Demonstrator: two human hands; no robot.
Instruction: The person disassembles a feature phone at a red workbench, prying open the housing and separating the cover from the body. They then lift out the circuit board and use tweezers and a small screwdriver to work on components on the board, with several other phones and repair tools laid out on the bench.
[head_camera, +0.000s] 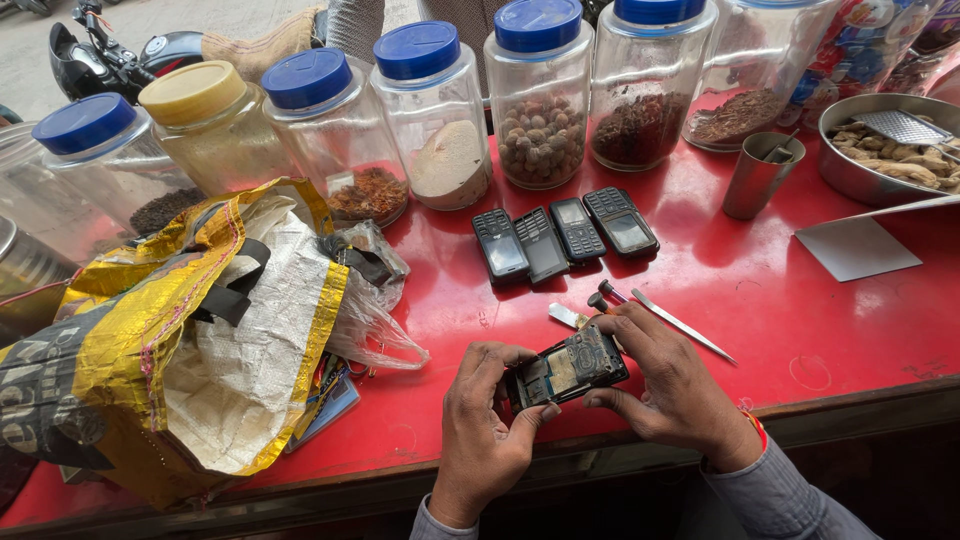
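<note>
An opened small black phone (566, 369) with its inner board showing is held between both hands above the red counter (760, 300). My left hand (484, 430) grips its left end with thumb and fingers. My right hand (672, 385) holds its right end, fingers curled over the top edge. Just beyond the phone lie metal tweezers (682, 325), a small screwdriver (608, 294) and a short metal piece (567, 315). Several black keypad phones (563, 231) lie in a row further back.
Large clear jars (540, 100) with blue and yellow lids line the back. A yellow woven bag (200, 340) with plastic wrap fills the left. At the right stand a steel cup (756, 174), a steel bowl (850, 170) of roots and a flat metal sheet (857, 247).
</note>
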